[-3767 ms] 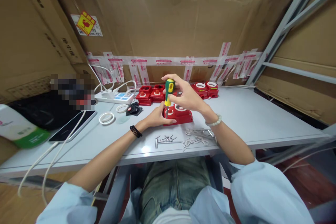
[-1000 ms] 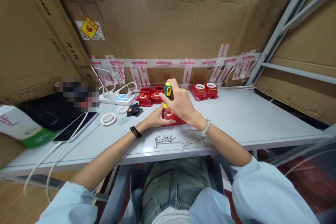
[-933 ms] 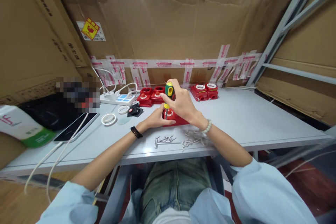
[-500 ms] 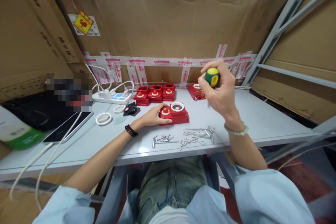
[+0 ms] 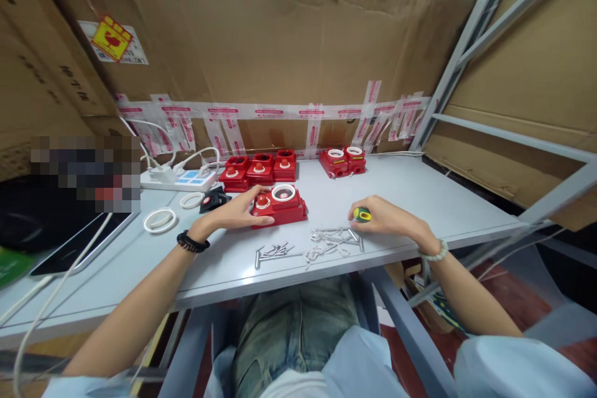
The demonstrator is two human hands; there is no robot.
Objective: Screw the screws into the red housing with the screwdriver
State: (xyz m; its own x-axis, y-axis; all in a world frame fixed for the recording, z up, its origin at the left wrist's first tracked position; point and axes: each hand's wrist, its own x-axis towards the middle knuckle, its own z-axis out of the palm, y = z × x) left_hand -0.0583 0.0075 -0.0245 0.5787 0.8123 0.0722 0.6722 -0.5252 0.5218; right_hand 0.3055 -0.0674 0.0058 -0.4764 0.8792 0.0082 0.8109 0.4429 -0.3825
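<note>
A red box with a white ring and a small red knob (image 5: 286,214) rests on the table before me. My left hand (image 5: 237,210) grips its left end, thumb along the front and fingers behind. In my right hand (image 5: 385,216) is a screwdriver (image 5: 362,214); its green and yellow handle shows, while the fist hides the rest. That hand is low over the table, right of the box. Close to it lies a heap of metal rods and small hooked pieces (image 5: 333,242). Several screws (image 5: 277,250) lie in front of the box, beside a metal T-shaped rod (image 5: 258,258).
Three red boxes (image 5: 260,171) without rings stand at the back, and two with white rings (image 5: 342,161) farther right. White rings (image 5: 160,221), black parts (image 5: 215,198), a power strip (image 5: 181,180) and a tablet (image 5: 84,242) are on the left. Cardboard (image 5: 280,43) walls the back.
My right hand has come down with the screwdriver from above the table to near the tabletop. My left hand still holds the red box. The view has turned slightly right.
</note>
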